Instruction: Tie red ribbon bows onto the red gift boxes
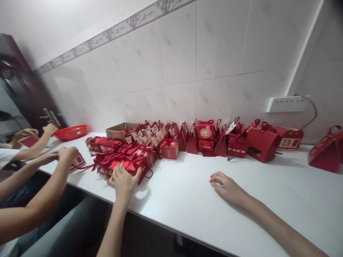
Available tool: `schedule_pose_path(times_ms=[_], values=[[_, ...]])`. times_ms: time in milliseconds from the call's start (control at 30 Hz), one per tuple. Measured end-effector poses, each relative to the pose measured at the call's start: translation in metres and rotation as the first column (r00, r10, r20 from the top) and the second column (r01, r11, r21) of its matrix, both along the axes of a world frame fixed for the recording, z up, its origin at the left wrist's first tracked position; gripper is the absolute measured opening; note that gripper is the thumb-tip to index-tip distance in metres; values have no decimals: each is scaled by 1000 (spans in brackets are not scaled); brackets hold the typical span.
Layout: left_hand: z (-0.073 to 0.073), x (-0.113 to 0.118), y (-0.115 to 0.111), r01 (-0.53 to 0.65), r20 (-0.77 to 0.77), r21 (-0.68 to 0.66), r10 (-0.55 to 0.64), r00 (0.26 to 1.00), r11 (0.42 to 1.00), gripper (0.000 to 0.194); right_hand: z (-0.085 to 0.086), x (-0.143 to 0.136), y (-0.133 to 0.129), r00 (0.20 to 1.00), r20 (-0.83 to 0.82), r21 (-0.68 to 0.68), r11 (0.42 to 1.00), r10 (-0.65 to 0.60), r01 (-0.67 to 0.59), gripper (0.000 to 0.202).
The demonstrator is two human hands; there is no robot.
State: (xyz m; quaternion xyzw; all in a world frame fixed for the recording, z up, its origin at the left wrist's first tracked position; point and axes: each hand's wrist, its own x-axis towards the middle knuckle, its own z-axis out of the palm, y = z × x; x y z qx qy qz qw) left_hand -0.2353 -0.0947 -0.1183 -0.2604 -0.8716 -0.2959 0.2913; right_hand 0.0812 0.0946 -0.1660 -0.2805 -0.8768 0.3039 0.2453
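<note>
Hands rest on a white table (187,207). Left hand (123,181) lies fingers spread on a pile of red gift boxes (128,160), grip loose, clasping nothing. Right hand (227,187) lies flat and empty, well apart from them. These ribboned card boxes look light and crushable, best taken by their sides. Beyond the pile, another person's hands (63,155) fold a box; more stand along the tiled wall (187,64).
</note>
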Motion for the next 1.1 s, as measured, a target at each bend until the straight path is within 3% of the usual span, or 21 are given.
schedule_pose_path(times_ms=[100,200,267,367,400,500,567,633,700,800,867,1000,1100], values=[[-8,-9,-6,-14,47,-105,19,999,994,65,-3,3,-3,1000,-4,0,1000,-25,25,24],[-12,-5,-7,36,35,-89,-33,999,995,63,-5,10,-4,996,-24,-42,995,-88,87,26],[-16,12,-8,133,3,-43,-133,991,990,63,-6,13,-5,994,-38,-79,992,-104,101,25],[-23,59,-11,338,-36,15,-337,941,941,64,-4,13,-6,991,-74,-155,983,-115,102,26],[-25,77,-12,427,-16,16,-427,904,904,64,-3,14,-7,987,-97,-197,975,-127,106,29],[-22,120,-8,712,96,42,-713,695,701,53,4,16,-5,958,-180,-378,915,-221,140,44],[-14,132,7,757,175,139,-768,615,638,38,11,21,-2,934,-224,-472,870,-278,146,56],[-3,133,31,732,330,252,-767,550,633,33,18,28,1,915,-259,-498,854,-311,149,62],[9,133,59,749,550,282,-741,385,599,41,24,34,5,899,-294,-487,860,-326,152,65],[25,140,93,898,771,242,-634,52,368,52,29,38,6,876,-295,-486,849,-382,206,65],[30,151,109,947,809,243,-583,-78,211,56,29,37,5,874,-264,-456,851,-409,260,60],[27,164,135,967,779,252,-598,-189,23,48,30,33,2,885,-194,-358,871,-422,337,42],[20,162,148,955,730,295,-642,-235,-14,41,38,40,2,848,-177,-306,847,-500,435,38]])
